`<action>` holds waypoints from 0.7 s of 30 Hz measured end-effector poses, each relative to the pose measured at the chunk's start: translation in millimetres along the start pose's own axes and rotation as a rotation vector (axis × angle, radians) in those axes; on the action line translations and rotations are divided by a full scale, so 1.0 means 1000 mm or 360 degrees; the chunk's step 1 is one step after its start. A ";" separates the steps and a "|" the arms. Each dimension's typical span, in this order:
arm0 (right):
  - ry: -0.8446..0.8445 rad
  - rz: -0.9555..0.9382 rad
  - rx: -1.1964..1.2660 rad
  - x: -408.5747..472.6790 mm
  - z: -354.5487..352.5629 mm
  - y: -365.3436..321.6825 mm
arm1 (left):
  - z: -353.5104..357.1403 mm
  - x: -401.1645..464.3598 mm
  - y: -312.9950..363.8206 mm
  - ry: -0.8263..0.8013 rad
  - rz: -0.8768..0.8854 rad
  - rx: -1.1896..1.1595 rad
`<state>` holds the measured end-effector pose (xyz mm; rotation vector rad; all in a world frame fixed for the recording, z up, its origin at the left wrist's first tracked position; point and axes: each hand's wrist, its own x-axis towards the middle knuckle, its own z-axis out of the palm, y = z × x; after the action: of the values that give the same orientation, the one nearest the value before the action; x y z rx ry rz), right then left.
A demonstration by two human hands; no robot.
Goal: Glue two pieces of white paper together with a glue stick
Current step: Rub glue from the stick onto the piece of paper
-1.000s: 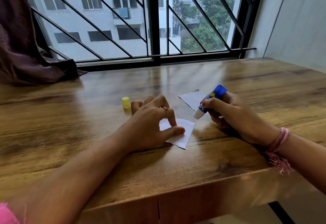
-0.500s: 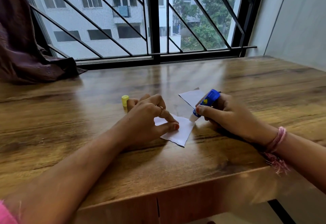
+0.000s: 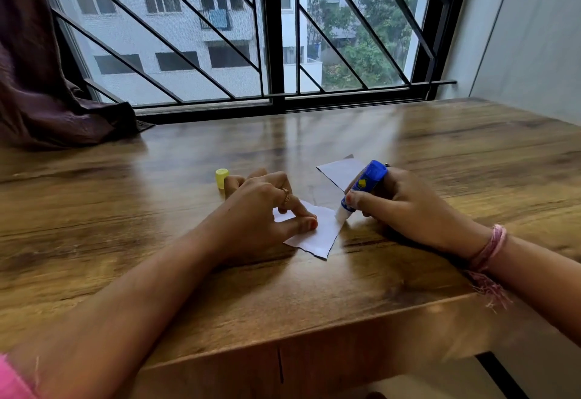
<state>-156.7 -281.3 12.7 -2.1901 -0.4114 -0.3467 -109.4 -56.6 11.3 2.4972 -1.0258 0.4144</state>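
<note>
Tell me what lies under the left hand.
Under the left hand lies the nearer white paper, pressed to the table by thumb and forefinger. The paper's left part and the palm's underside are hidden.

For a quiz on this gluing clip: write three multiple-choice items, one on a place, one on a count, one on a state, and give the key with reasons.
1. Where does the yellow cap stand?
A. On the table beyond the left hand
B. On the glue stick
C. On the window sill

2. How many pieces of white paper lie on the table?
A. One
B. Two
C. Four

3. What is the glue stick doing?
A. Lying capped on the table
B. Standing upright alone
C. Held tilted, white tip at the near paper's edge

Key: 1 A, the cap stands on the wood just past the left hand. 2 B, the near paper lies under the left fingers and the far paper behind the stick. 3 C, the right hand grips the stick with its tip on that edge.
</note>
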 end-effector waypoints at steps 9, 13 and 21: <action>-0.0044 -0.0043 0.0043 -0.001 0.001 0.000 | -0.001 0.000 0.001 -0.0033 -0.0009 -0.0031; 0.0002 -0.0020 0.0092 0.000 0.001 0.000 | -0.001 0.001 0.000 -0.0030 0.0004 -0.0023; -0.0143 -0.0070 0.0106 -0.005 0.004 -0.004 | -0.001 0.001 0.000 -0.0025 0.0011 -0.0045</action>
<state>-162.4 -276.5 10.9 -2.1394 -0.5143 -0.2552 -108.9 -56.6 13.0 2.4762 -1.0395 0.3799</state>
